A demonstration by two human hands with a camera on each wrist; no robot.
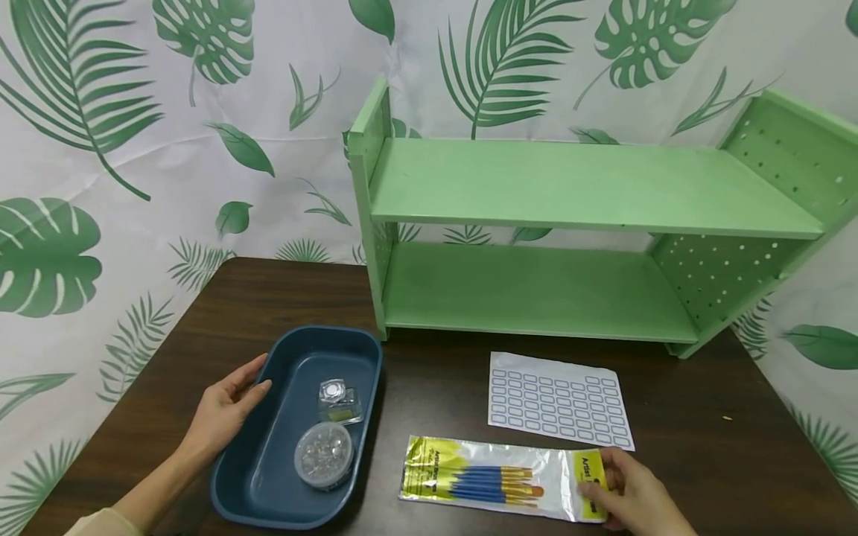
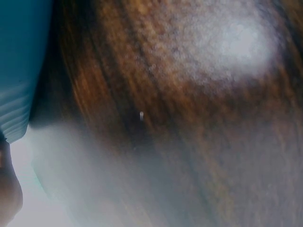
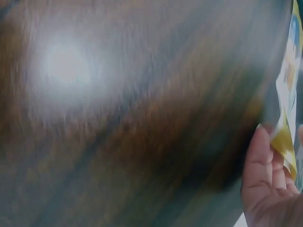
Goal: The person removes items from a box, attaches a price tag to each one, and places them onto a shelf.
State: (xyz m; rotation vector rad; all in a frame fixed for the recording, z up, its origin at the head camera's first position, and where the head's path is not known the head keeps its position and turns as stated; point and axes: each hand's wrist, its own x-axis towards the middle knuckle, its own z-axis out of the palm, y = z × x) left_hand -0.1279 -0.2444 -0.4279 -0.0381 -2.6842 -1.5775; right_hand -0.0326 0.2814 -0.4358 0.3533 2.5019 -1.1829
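Observation:
A dark blue tray (image 1: 268, 461) lies on the brown table at the front left, with a small glass bottle (image 1: 338, 402) and a round clear container of beads (image 1: 324, 454) in it. My left hand (image 1: 228, 406) rests with relaxed fingers on the tray's left rim. A clear packet of blue-handled paintbrushes (image 1: 499, 480) lies to the tray's right. My right hand (image 1: 626, 491) pinches the packet's yellow right end (image 3: 284, 142). The left wrist view is blurred, with a bit of the tray (image 2: 21, 71) at its left.
A sheet of small blue-edged labels (image 1: 559, 402) lies behind the brush packet. A green two-level shelf (image 1: 570, 186) stands at the back of the table (image 1: 704, 417). A leaf-print curtain hangs behind everything.

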